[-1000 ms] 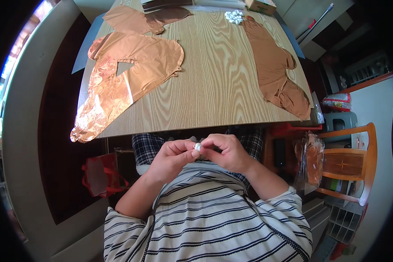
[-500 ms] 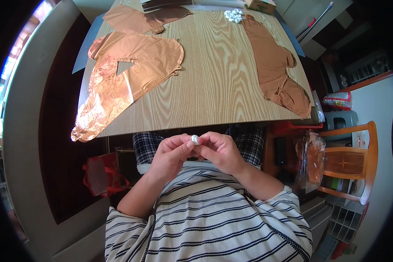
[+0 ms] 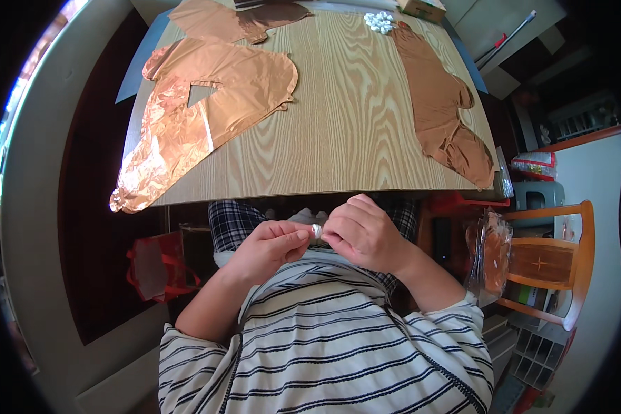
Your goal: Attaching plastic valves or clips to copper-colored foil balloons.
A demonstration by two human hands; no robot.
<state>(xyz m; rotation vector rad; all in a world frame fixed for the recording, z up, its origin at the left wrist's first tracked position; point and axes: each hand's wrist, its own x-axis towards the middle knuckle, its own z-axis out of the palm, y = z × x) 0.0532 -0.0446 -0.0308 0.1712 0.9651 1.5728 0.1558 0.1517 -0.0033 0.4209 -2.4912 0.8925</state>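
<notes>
A small white coil [image 3: 317, 231], which looks like a roll of thin ribbon, is pinched between the thumb and fingers of my left hand [image 3: 272, 247] over my lap, just off the table's near edge. Close on its right side, my right hand [image 3: 367, 233] is closed with fingers curled. Its fingertips meet at the coil's edge; whether they grip a loose end is hidden. On the table, a flat shiny copper foil balloon [image 3: 245, 79] with a small cut-out lies at the left. A duller copper foil balloon [image 3: 438, 96] lies at the right.
Several more white coils [image 3: 379, 23] are heaped at the far right of the wooden table [image 3: 331, 138]. Another copper foil balloon [image 3: 203, 19] lies at the far left. A wooden chair [image 3: 579, 265] with a clear plastic packet [image 3: 493, 259] stands right; a red bag [image 3: 159, 265] is at lower left.
My right hand has turned and risen, its fingers curling beside the coil. The coil, held by both hands before, now sits at my left fingertips. The whole view has shifted slightly.
</notes>
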